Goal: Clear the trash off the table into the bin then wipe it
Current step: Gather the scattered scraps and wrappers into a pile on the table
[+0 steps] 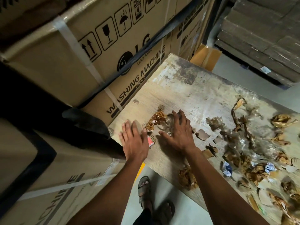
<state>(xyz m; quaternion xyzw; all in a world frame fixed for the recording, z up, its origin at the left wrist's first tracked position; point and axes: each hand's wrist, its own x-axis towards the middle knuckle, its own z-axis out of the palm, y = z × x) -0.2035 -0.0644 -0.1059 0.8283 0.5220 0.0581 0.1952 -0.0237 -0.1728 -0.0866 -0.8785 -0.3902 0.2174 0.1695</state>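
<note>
Both hands lie flat with fingers spread, clamped on nothing. Left hand presses the table at its corner edge, covering a pink scrap. Between the hands sits a crumpled brown wrapper; under the right hand is clear film (light, soft, slippery: gather by bunching, not pinching). Right of the grip, scattered paper and cardboard scraps run past the frame edge. No bin is identifiable.

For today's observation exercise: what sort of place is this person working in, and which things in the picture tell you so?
Probably a warehouse or appliance stockroom. Large strapped cartons printed "WASHING MACHINE" are stacked beside the worn table, and flattened cardboard sheets are piled on the floor beyond it.
</note>
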